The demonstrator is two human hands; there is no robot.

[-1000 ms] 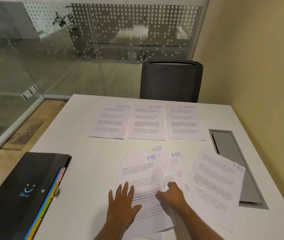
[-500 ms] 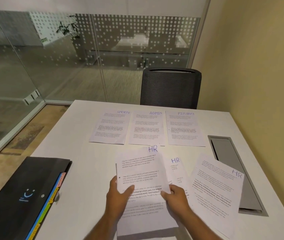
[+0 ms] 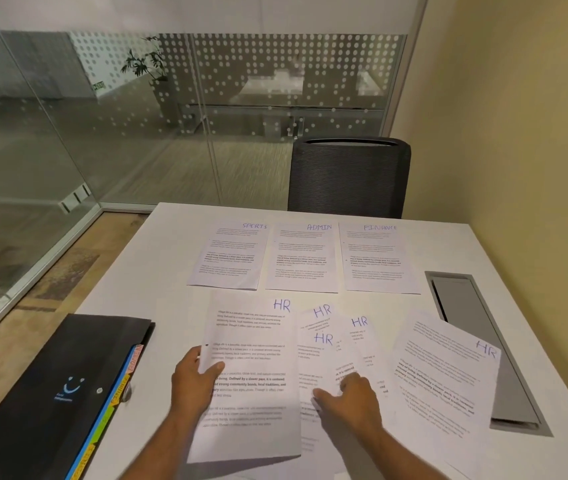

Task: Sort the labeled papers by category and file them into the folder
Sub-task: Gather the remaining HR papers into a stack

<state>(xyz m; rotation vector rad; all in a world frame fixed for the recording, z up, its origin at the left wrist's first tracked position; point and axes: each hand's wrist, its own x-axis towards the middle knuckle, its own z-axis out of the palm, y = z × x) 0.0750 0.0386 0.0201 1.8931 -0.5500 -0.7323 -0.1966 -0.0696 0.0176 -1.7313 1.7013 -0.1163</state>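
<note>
HR sheets getting shuffled at the near edge of the table

The left hand [image 3: 195, 382] pinches the big HR sheet [image 3: 251, 375] by its left edge, thumb on top, other fingers hidden under it. The right hand [image 3: 348, 398] rests on the overlapping HR papers [image 3: 338, 341] with fingers bent; can't tell if it's gripping. The body text is too blurry to read. The black folder [image 3: 50, 393] sits left, cut off by the frame.
</note>
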